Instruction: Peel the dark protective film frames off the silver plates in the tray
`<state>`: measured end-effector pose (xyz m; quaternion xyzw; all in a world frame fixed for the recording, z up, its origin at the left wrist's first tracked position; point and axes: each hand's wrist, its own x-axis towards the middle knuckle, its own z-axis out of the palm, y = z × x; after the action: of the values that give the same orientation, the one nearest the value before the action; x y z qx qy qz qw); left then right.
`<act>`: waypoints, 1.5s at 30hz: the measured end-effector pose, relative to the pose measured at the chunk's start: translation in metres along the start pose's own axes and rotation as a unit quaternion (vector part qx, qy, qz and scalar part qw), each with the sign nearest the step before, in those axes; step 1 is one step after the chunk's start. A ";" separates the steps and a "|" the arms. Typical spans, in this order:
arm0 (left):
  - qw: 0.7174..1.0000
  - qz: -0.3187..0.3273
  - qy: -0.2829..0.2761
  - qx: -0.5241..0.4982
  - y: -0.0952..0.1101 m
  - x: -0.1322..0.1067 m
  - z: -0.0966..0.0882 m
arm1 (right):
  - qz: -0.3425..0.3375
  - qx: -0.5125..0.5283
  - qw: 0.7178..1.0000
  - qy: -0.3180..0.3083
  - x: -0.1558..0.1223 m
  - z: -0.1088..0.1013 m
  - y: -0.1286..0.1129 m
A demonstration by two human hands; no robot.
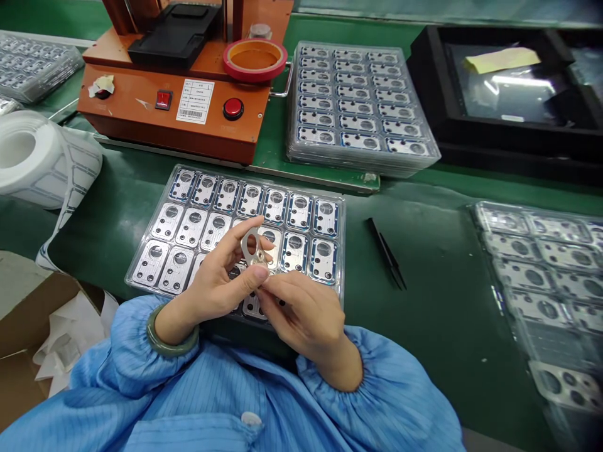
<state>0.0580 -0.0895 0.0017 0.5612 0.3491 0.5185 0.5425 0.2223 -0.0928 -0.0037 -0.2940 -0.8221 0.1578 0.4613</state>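
Note:
My left hand (226,273) grips a small silver metal plate (249,243) with a large round hole, its fingers closed around the edges. Against the lower end of that plate, my right hand (304,307) has its thumb and fingertips pinched together. Whether the right fingers hold the plate's edge or something small on it is hidden. Beneath both hands lies a clear plastic tray (342,248) filled with rows of similar silver plates. Some plates in it show blue edging, while several at the left are plain silver. Black tweezers (387,254) rest on the green table to the right.
An orange machine (217,141) with red buttons stands behind, a roll of red tape (255,61) on it. Stacked trays (362,160), a black box (438,113) and another tray (513,314) are at the right. At the left are a label roll (85,157) and a cardboard box (23,326).

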 end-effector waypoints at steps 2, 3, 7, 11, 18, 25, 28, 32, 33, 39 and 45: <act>1.000 -0.003 0.004 0.007 -0.001 0.000 0.000 | 0.007 0.001 1.000 -0.005 -0.001 0.000 0.001; 1.000 -0.005 0.006 0.012 -0.002 0.000 0.000 | 0.009 0.001 1.000 -0.007 -0.002 0.000 0.001; 0.999 0.006 0.017 0.045 -0.003 0.000 -0.001 | 0.010 -0.001 1.000 -0.012 -0.003 0.000 0.001; 0.996 0.030 0.026 0.079 -0.003 0.002 -0.001 | 0.011 -0.006 1.000 -0.013 -0.002 0.001 0.001; 0.971 0.081 0.070 0.214 -0.008 0.001 -0.002 | 0.072 0.068 0.995 -0.017 0.002 -0.005 -0.003; 0.919 0.126 0.091 0.362 -0.002 0.003 0.001 | 0.287 0.156 0.943 0.057 0.003 -0.013 -0.005; 0.909 0.134 0.080 0.387 0.001 0.003 0.003 | 0.324 0.186 0.926 0.052 0.005 -0.011 -0.004; 0.899 0.141 0.067 0.408 -0.002 0.003 0.003 | 0.350 0.193 0.916 0.027 0.007 -0.010 -0.004; 0.897 0.149 0.062 0.410 -0.004 0.003 0.003 | 0.353 0.190 0.916 0.023 0.007 -0.010 -0.003; 0.908 0.145 0.040 0.391 -0.010 0.000 0.006 | 0.374 0.186 0.908 0.016 0.008 -0.010 -0.002; 0.908 0.173 0.021 0.382 -0.009 0.002 0.006 | 0.376 0.213 0.901 0.028 0.011 -0.011 -0.001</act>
<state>0.0658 -0.0874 -0.0060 0.7660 0.4294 0.4428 0.1812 0.2265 -0.0866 0.0096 -0.4803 -0.5837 0.4826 0.4424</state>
